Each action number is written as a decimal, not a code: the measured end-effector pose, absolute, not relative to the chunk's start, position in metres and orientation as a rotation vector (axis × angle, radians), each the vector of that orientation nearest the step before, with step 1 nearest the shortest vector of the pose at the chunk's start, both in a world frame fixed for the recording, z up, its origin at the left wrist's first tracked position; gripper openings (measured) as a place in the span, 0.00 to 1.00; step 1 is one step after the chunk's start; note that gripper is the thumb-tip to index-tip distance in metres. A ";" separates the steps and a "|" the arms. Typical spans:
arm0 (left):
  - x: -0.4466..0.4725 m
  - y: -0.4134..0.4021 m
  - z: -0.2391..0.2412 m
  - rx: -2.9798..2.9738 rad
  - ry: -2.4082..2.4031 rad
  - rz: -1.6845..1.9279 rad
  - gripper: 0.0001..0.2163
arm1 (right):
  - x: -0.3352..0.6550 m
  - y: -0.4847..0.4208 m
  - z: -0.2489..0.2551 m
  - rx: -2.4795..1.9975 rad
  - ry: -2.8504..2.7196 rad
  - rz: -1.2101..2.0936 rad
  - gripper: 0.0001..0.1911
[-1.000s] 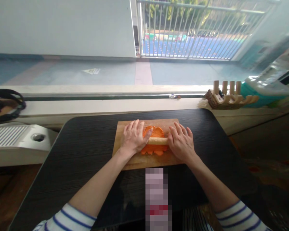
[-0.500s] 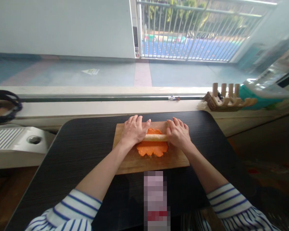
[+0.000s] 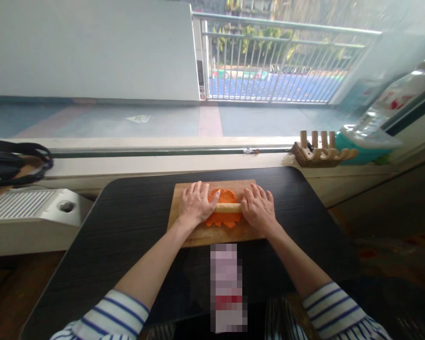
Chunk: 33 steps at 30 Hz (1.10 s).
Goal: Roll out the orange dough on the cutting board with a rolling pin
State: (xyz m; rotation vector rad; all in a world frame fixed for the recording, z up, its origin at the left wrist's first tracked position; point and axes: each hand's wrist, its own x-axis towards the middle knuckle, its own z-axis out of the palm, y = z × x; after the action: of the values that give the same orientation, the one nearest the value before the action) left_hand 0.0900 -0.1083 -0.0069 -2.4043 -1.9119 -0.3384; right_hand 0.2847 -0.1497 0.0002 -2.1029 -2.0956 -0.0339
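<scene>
Sleeves: two striped sleeves (image 3: 109,311) enter from the near edge of the view, forearms bare.
Desk: dark desk (image 3: 127,226) with rounded far corners; wide bare surface lies left and right of the board, and a bare strip between the board and the near edge.
Board: wooden board (image 3: 216,233) lies in the middle of the far half of the desk; its far edge is near the far edge of the desk, not touching it.
Left hand: left hand (image 3: 194,204) lies flat, fingers stretched, pressing down on the left end of the rolling pin (image 3: 228,207), not closed around it.
Right hand: right hand (image 3: 257,210) lies flat in the same way on the right end.
Rolling pin: lies crosswise over the dough, only the middle part is seen between the hands.
Dough: orange dough (image 3: 223,218) is flat on the board centre, with uneven edges, inside the board edges on all sides.
Left side: white ribbed unit (image 3: 28,208) stands beside the desk, apart from it.
Sill: wooden rack (image 3: 318,153) rests on the window sill (image 3: 163,163), behind the right far corner.
Beyond: metal railing (image 3: 269,61) outside the window.
</scene>
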 end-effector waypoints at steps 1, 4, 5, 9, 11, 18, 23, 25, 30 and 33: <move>0.090 -0.111 -0.008 -2.394 -1.896 -0.343 0.29 | 0.285 -0.152 0.000 -2.100 -2.093 -0.040 0.23; 0.089 -0.118 -0.010 -2.375 -1.856 -0.368 0.27 | 0.284 -0.159 -0.003 -2.092 -2.078 -0.059 0.23; 0.088 -0.121 -0.011 -2.372 -1.850 -0.377 0.27 | 0.284 -0.162 -0.004 -2.087 -2.073 -0.066 0.23; 0.088 -0.130 -0.010 -2.379 -1.852 -0.407 0.26 | 0.283 -0.172 -0.008 -2.050 -2.063 -0.100 0.23; 0.088 -0.133 -0.008 -2.389 -1.850 -0.425 0.26 | 0.282 -0.175 -0.009 -2.036 -2.062 -0.119 0.23; 0.088 -0.126 -0.009 -2.390 -1.838 -0.468 0.25 | 0.283 -0.168 -0.008 -2.041 -2.054 -0.126 0.22; 0.089 -0.115 -0.010 -2.399 -1.851 -0.453 0.26 | 0.282 -0.158 -0.005 -2.065 -2.055 -0.128 0.22; 0.089 -0.111 -0.009 -2.410 -1.873 -0.445 0.27 | 0.282 -0.153 -0.004 -2.080 -2.061 -0.121 0.22; 0.090 -0.100 -0.007 -2.443 -1.947 -0.421 0.28 | 0.282 -0.143 -0.001 -2.109 -2.067 -0.111 0.23; 0.090 -0.094 -0.007 -2.468 -1.967 -0.425 0.29 | 0.282 -0.137 0.000 -2.114 -2.076 -0.105 0.23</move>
State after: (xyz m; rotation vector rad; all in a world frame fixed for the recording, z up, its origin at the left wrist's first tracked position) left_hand 0.0901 -0.0936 -0.0066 -2.4681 -1.9668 -0.4254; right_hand 0.2821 -0.1369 -0.0002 -2.1145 -2.0762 -0.1046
